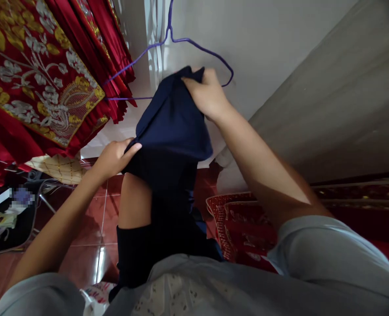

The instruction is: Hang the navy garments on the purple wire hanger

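A dark navy cloth garment (177,118) hangs between my two hands in the middle of the view; its exact kind does not show. My left hand (117,156) pinches its lower left edge, thumb on top. Higher up, my right hand (209,94) grips the garment's upper right part, with the fingertips hidden behind the cloth. Behind it hangs a purple wire hanger (194,41), whose bottom bar passes out of sight behind the garment. I cannot tell whether the cloth is over the bar.
Red drapery with gold and silver embroidery (46,66) hangs at upper left. A black chair (13,232) with small items stands at lower left. Red embroidered fabric (243,228) lies at lower right, below a greyish drape (339,109). The floor (89,219) is red tile.
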`<state>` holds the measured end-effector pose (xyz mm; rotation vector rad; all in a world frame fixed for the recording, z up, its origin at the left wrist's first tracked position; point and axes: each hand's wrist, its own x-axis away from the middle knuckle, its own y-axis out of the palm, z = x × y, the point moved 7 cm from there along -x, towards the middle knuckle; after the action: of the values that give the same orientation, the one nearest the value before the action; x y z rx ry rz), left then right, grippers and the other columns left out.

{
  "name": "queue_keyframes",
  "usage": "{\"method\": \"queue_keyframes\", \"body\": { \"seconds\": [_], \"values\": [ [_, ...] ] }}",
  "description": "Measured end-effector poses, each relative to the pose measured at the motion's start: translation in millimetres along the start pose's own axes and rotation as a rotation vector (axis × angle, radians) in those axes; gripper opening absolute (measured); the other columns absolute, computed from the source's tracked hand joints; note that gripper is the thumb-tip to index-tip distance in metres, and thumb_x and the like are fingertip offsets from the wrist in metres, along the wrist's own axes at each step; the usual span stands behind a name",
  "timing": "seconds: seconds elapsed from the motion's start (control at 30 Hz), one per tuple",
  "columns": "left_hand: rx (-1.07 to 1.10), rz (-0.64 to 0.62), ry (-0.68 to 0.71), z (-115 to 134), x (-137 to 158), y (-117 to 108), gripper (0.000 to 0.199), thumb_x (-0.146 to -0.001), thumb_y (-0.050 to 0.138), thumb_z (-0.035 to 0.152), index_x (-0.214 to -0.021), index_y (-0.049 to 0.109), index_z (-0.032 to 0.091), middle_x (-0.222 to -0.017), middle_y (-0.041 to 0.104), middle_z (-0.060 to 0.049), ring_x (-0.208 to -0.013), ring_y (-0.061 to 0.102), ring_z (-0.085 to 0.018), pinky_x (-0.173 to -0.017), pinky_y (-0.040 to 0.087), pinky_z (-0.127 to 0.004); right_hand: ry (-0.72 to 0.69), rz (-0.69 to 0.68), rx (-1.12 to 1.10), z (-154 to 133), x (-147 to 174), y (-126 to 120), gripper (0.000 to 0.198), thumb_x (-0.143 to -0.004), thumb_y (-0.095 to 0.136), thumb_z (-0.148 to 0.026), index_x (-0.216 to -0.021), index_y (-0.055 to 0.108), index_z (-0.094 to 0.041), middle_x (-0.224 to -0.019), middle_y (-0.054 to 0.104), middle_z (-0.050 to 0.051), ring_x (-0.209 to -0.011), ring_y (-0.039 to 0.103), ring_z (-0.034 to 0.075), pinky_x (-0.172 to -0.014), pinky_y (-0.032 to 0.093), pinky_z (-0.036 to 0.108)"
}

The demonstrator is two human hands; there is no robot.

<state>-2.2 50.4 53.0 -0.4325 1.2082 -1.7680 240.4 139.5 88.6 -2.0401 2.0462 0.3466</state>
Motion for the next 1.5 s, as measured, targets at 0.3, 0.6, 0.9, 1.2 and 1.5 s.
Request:
{"method": "queue_keyframes", "body": {
  "seconds": [0.3, 0.6, 0.9, 1.2, 1.5],
  "values": [
    [-0.299, -0.148, -0.046, -29.6, 19.6, -7.3, 0.025, -0.097, 0.051, 0.04, -0.086, 0.065, 0.023, -0.071, 0.066, -0.007, -0.064, 0.062, -0.026, -0.064, 0.041, -0.032, -0.14, 0.005, 0.387, 45.4, 6.1, -22.1, 0.013, -0.082, 0.068, -0.033, -0.074, 0.061, -0.025, -0.074, 0.065, 0.002, -0.097, 0.061, 0.024, -0.094, 0.05, 0.036],
    [-0.421, -0.347, -0.216, -40.4, 36.8, 4.6, 0.037, -0.099, 0.036, 0.038, -0.095, 0.066, 0.018, -0.09, 0.072, -0.013, -0.079, 0.068, -0.029, -0.073, 0.047, -0.036, -0.037, -0.072, 0.479, 74.3, -28.7, 13.6, 0.029, -0.095, 0.049, -0.043, -0.078, 0.061, -0.022, -0.084, 0.068, 0.006, -0.099, 0.065, 0.028, -0.099, 0.051, 0.045],
    [-0.311, 0.086, -0.114, -30.0, 24.3, -38.7, 0.026, -0.098, 0.041, 0.033, -0.087, 0.06, 0.017, -0.113, 0.068, -0.014, -0.114, 0.065, -0.03, -0.101, 0.049, -0.044, -0.062, 0.26, 0.631, 48.6, 26.8, -59.3, 0.049, -0.087, 0.062, -0.023, -0.051, 0.028, -0.023, -0.054, 0.024, -0.005, -0.053, 0.031, 0.01, -0.052, 0.036, 0.026],
    [-0.046, 0.503, 0.062, 15.7, -32.8, -82.4, 0.025, -0.102, 0.045, 0.034, -0.093, 0.061, 0.017, -0.136, 0.062, -0.004, -0.132, 0.053, -0.021, -0.115, 0.039, -0.043, -0.078, 0.334, 0.724, 3.6, 46.4, -76.9, 0.054, -0.081, 0.066, -0.016, -0.053, 0.021, -0.023, -0.054, 0.022, -0.005, -0.058, 0.026, 0.009, -0.054, 0.029, 0.026],
    [-0.118, 0.139, -0.111, -12.5, -58.7, -65.6, 0.018, -0.092, 0.053, 0.026, -0.084, 0.066, 0.016, -0.089, 0.072, -0.004, -0.091, 0.065, -0.02, -0.092, 0.05, -0.034, -0.107, 0.352, 0.576, 16.9, 42.3, -67.9, 0.049, -0.078, 0.064, -0.011, -0.052, 0.024, -0.023, -0.053, 0.027, -0.004, -0.064, 0.042, 0.013, -0.058, 0.041, 0.028]
  ]
}}
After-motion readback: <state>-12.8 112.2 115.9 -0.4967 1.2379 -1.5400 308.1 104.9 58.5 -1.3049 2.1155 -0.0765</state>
